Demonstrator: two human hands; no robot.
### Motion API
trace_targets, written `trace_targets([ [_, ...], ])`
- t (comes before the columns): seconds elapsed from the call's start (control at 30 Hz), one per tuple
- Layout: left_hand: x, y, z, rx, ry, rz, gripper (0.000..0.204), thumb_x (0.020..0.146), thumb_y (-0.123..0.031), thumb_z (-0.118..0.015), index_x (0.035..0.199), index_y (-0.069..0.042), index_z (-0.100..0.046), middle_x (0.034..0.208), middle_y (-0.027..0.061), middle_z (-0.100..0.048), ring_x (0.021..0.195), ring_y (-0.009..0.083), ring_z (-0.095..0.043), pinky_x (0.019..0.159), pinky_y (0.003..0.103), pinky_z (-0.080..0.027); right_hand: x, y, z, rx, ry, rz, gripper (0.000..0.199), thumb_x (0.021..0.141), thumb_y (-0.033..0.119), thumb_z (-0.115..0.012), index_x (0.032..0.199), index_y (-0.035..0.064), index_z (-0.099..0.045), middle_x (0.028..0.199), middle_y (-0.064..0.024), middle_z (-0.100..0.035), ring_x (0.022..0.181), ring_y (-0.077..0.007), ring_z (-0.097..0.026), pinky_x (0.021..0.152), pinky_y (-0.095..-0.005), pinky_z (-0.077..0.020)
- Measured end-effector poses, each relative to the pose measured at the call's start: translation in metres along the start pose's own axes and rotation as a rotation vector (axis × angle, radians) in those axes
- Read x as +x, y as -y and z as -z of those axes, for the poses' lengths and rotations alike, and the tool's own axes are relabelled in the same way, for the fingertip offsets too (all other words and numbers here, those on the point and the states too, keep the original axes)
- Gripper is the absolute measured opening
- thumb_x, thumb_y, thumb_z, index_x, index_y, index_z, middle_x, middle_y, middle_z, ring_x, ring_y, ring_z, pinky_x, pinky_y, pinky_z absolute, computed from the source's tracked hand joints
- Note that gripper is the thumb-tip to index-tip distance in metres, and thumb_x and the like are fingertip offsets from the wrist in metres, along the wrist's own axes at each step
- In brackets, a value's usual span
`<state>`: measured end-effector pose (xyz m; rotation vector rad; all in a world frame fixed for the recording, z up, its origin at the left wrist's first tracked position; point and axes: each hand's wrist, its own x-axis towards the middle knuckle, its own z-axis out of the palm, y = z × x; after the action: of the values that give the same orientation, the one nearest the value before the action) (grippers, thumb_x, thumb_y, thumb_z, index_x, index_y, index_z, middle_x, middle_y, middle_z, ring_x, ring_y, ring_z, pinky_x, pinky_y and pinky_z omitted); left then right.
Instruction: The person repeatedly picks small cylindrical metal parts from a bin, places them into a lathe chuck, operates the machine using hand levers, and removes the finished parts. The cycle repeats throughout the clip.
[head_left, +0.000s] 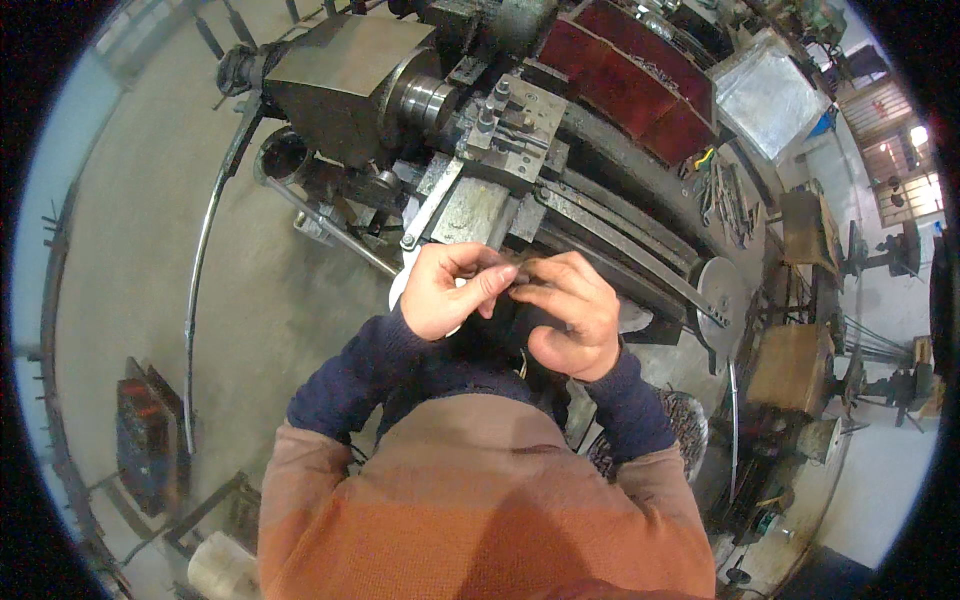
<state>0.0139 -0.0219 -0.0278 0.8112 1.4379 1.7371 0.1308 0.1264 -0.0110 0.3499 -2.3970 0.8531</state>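
Observation:
My left hand (pixel 450 292) and my right hand (pixel 576 315) meet in front of my body, above the near side of a small lathe. The left thumb and forefinger are pinched together. My right fingers curl toward the same spot, their tips touching or nearly touching the left ones. Something small and dark seems to sit between the fingertips, too hidden to name. Just beyond the hands are the lathe's tool post (pixel 515 130) and a flat metal lever (pixel 435 205). The shiny round spindle end (pixel 425 102) lies farther left.
A dark red metal tray (pixel 630 85) with small parts stands behind the lathe. Pliers and other hand tools (pixel 725 200) lie to its right. A long bar (pixel 625 245) runs to a round disc (pixel 722 290). At left, a long thin rod (pixel 207 260) curves down over the floor.

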Motion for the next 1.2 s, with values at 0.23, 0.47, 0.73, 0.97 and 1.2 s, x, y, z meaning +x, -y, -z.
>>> trace_targets([
  [0.23, 0.006, -0.003, 0.008, 0.513, -0.043, -0.389, 0.015, 0.079, -0.013, -0.063, 0.076, 0.002, -0.064, 0.060, 0.0124, -0.059, 0.052, 0.0176, -0.057, 0.050, 0.027, -0.043, 0.007, -0.002, -0.005, 0.038, 0.078, 0.019, 0.036, 0.051, 0.011, -0.060, 0.086, 0.0006, -0.061, 0.091, -0.0148, -0.057, 0.080, -0.0322, -0.054, 0.068, -0.0368, -0.0467],
  [0.47, 0.008, -0.001, 0.022, 0.547, 0.085, -0.463, 0.012, 0.078, -0.012, -0.063, 0.076, 0.000, -0.063, 0.061, 0.0141, -0.059, 0.054, 0.0260, -0.059, 0.051, 0.031, -0.045, 0.001, -0.019, -0.014, 0.395, 0.086, -0.111, 0.034, 0.050, 0.005, -0.054, 0.081, 0.0009, -0.066, 0.086, -0.0140, -0.062, 0.076, -0.0298, -0.057, 0.071, -0.0345, -0.0464],
  [0.73, 0.000, -0.011, 0.045, 0.507, 0.107, -0.280, 0.016, 0.077, -0.014, -0.064, 0.086, -0.001, -0.063, 0.069, 0.0133, -0.062, 0.062, 0.0250, -0.062, 0.058, 0.030, -0.047, 0.026, -0.017, -0.012, 0.251, 0.192, -0.112, 0.031, 0.049, 0.003, -0.056, 0.078, 0.0023, -0.065, 0.083, -0.0128, -0.062, 0.070, -0.0289, -0.056, 0.063, -0.0342, -0.0463],
  [0.97, -0.001, 0.002, 0.052, 0.569, 0.006, -0.430, 0.014, 0.076, -0.013, -0.064, 0.079, 0.000, -0.062, 0.067, 0.0149, -0.061, 0.059, 0.0273, -0.062, 0.053, 0.031, -0.047, 0.047, -0.015, -0.021, 0.192, 0.310, 0.003, 0.026, 0.049, 0.005, -0.060, 0.075, 0.0025, -0.063, 0.081, -0.0110, -0.061, 0.068, -0.0284, -0.054, 0.060, -0.0356, -0.0454],
  [1.2, 0.000, -0.004, 0.056, 0.550, -0.088, -0.332, 0.016, 0.078, -0.014, -0.065, 0.078, 0.002, -0.063, 0.063, 0.0138, -0.061, 0.054, 0.0201, -0.060, 0.052, 0.028, -0.046, 0.059, -0.016, -0.027, 0.038, 0.245, 0.118, 0.031, 0.051, 0.008, -0.062, 0.081, 0.0024, -0.061, 0.088, -0.0100, -0.058, 0.076, -0.0299, -0.052, 0.064, -0.0378, -0.0452],
])
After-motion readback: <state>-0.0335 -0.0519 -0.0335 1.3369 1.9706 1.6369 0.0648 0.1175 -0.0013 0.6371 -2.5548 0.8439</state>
